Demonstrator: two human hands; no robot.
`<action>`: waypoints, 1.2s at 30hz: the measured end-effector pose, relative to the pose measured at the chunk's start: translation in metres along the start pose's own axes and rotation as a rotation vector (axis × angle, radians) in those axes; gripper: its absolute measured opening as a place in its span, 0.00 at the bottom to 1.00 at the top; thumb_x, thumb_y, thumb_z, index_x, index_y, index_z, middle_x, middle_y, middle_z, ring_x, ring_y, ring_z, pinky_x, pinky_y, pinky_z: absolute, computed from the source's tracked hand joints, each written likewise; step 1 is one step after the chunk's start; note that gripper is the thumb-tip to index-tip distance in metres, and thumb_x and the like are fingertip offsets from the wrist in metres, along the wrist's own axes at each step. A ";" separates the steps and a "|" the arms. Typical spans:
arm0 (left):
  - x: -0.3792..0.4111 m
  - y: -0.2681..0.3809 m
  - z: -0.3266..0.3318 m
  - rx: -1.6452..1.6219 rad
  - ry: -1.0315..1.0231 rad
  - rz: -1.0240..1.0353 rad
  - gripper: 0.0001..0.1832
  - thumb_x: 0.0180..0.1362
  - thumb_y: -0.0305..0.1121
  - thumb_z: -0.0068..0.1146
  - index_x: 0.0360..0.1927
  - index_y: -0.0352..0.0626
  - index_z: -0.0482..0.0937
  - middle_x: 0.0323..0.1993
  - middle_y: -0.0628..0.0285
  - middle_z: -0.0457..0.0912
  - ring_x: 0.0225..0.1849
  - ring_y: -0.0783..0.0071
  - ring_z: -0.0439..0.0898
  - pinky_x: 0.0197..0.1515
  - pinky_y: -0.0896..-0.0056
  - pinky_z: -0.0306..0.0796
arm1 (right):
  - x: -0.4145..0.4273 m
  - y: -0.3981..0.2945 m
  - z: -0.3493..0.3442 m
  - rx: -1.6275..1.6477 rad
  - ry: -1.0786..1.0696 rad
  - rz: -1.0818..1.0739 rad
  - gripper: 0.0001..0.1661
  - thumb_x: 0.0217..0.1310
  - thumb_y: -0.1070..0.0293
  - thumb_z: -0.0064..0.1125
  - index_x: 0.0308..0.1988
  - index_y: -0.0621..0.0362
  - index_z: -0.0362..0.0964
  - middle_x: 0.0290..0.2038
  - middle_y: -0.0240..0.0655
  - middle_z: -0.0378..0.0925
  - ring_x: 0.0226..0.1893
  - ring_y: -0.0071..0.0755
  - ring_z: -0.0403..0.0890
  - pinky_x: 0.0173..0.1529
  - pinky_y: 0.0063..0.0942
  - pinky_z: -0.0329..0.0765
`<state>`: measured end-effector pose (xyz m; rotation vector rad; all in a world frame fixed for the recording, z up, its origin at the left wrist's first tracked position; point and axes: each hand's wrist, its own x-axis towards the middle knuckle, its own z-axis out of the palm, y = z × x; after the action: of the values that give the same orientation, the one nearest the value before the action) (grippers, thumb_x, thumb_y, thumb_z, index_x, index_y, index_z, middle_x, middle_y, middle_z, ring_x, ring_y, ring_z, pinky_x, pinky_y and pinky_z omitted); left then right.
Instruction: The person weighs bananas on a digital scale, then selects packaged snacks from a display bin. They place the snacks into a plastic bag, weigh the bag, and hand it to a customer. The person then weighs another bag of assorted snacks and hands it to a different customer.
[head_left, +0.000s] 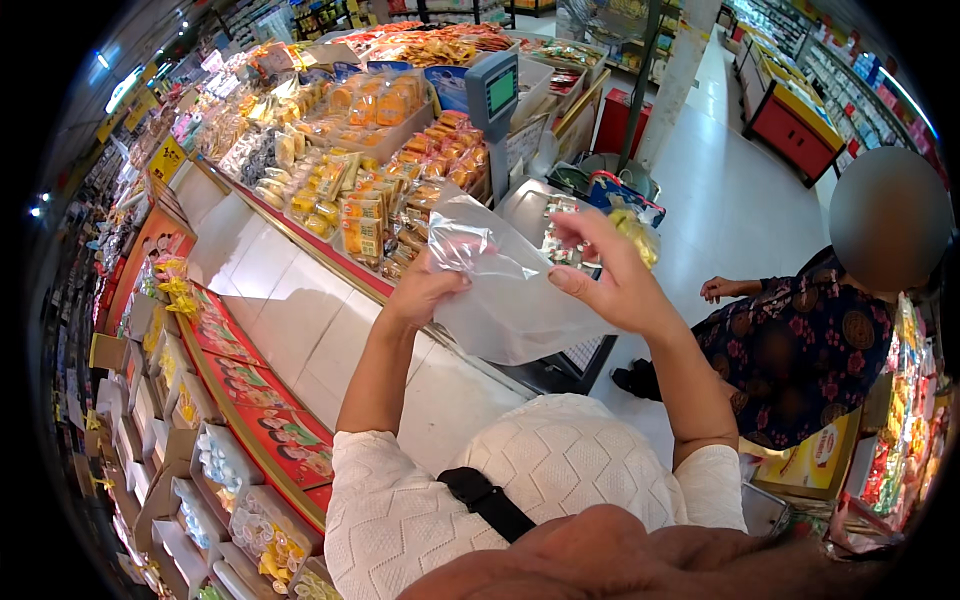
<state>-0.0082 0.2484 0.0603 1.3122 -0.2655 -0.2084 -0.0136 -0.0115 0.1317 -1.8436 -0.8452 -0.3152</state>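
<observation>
A clear plastic bag (510, 315) hangs spread between my two hands in front of my chest. Its upper left side is gripped by my left hand (433, 289), thumb on top. My right hand (611, 270) is at the bag's right side, fingers spread and curved, thumb apart from them; nothing is seen between its fingers. Behind the bag stands a weighing scale with a metal pan (529, 206) and a display head (493, 90) on a post. Small wrapped items (559, 217) lie on the pan, partly hidden by the bag and my right hand.
Packaged breads and cakes (364, 217) fill the counter ahead and to the left. Bins of small goods (225, 465) line the lower left. A person in a dark patterned top (810, 345) stands at the right. A pillar (679, 82) and a red-fronted display case (787, 127) are farther back.
</observation>
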 end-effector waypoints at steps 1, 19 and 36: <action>-0.001 0.004 0.003 0.021 -0.013 0.012 0.26 0.43 0.20 0.50 0.51 0.40 0.76 0.43 0.69 0.80 0.31 0.88 0.69 0.31 0.84 0.62 | 0.000 0.013 0.004 0.058 -0.071 0.124 0.14 0.57 0.65 0.62 0.39 0.64 0.77 0.28 0.30 0.75 0.29 0.25 0.74 0.36 0.21 0.69; -0.055 -0.027 0.034 0.721 0.573 0.404 0.11 0.50 0.28 0.59 0.38 0.41 0.73 0.25 0.71 0.72 0.26 0.85 0.68 0.30 0.81 0.63 | -0.043 0.074 0.061 0.630 -0.355 0.485 0.19 0.50 0.69 0.69 0.18 0.54 0.64 0.18 0.19 0.65 0.22 0.11 0.63 0.25 0.16 0.59; -0.100 -0.130 0.029 -0.643 0.551 -0.144 0.07 0.64 0.25 0.45 0.29 0.46 0.67 0.28 0.61 0.79 0.25 0.72 0.77 0.19 0.80 0.65 | -0.169 0.154 0.041 -0.591 0.019 0.332 0.10 0.48 0.71 0.62 0.27 0.60 0.67 0.19 0.35 0.71 0.18 0.26 0.73 0.22 0.33 0.68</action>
<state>-0.1126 0.2197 -0.0668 0.7049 0.3466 -0.0371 -0.0374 -0.0772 -0.0899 -2.4832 -0.4380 -0.3971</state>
